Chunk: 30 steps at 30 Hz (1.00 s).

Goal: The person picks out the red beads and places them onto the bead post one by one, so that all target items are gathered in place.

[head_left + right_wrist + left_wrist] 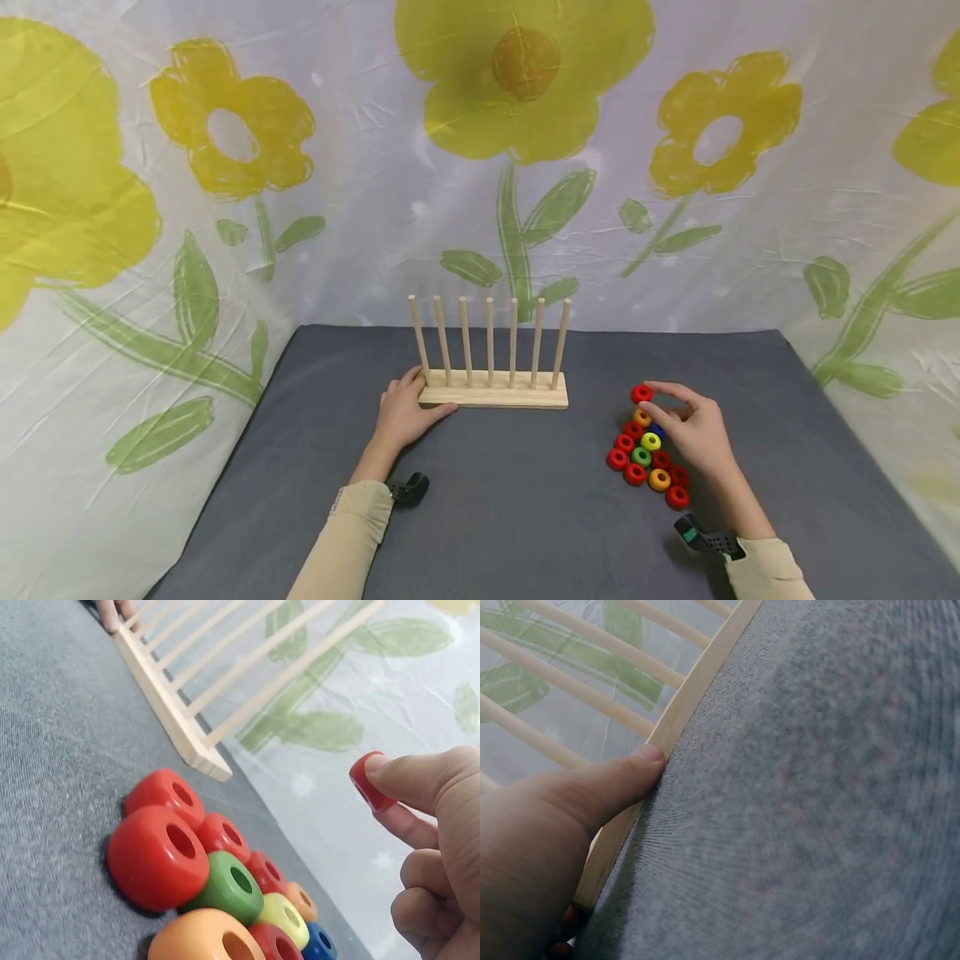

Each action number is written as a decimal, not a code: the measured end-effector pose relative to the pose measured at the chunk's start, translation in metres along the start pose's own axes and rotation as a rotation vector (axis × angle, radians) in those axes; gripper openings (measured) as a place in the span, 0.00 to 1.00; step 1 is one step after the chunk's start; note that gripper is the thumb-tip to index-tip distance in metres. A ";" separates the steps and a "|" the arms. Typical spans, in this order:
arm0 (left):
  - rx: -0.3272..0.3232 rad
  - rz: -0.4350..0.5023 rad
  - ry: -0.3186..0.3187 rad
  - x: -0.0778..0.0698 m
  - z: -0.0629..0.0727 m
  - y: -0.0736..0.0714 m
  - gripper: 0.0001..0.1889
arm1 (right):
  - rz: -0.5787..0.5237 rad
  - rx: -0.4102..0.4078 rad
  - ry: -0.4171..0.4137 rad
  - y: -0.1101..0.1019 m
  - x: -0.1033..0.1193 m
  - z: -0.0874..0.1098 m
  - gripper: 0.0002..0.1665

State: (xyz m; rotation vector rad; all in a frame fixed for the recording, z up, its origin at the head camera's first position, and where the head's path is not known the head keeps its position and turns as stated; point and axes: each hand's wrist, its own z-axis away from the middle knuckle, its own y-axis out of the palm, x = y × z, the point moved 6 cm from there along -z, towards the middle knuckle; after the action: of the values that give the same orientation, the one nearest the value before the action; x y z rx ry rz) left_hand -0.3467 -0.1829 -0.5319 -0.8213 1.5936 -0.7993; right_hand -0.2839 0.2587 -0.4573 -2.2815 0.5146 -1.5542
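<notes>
Head cam has both hands busy on the dark grey cloth (510,517). From where I'm standing, the left hand (402,414) is clamped on the left end of a wooden peg rack (510,401), which sits toward the back of the cloth with its seven pegs pointing up. Left wrist view shows the thumb (619,784) pressed along the front edge of the base.

Over on the right, the right hand (699,429) has a red bead (363,781) pinched between thumb and index finger, held just past the far end of the bead cluster and, per the right wrist view, clear of it. The other fingers are curled in toward the palm.

That bead cluster (146,862) is right of the rack, well apart from it. Mostly reds, plus some orange ones, a yellow bead (277,915), a green bead (216,891) and a blue bead (318,945), packed close together with their holes facing up. Behind it all hangs a pale backdrop (360,208) with big yellow flowers.
</notes>
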 end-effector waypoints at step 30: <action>-0.015 -0.001 -0.003 -0.001 0.000 0.000 0.47 | -0.063 0.010 -0.024 0.022 0.048 -0.018 0.20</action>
State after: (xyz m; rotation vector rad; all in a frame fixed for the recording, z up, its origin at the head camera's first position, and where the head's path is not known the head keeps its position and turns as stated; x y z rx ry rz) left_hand -0.3467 -0.1820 -0.5309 -0.8340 1.5980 -0.7873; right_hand -0.2866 0.2151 -0.4224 -2.3274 0.4315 -1.5524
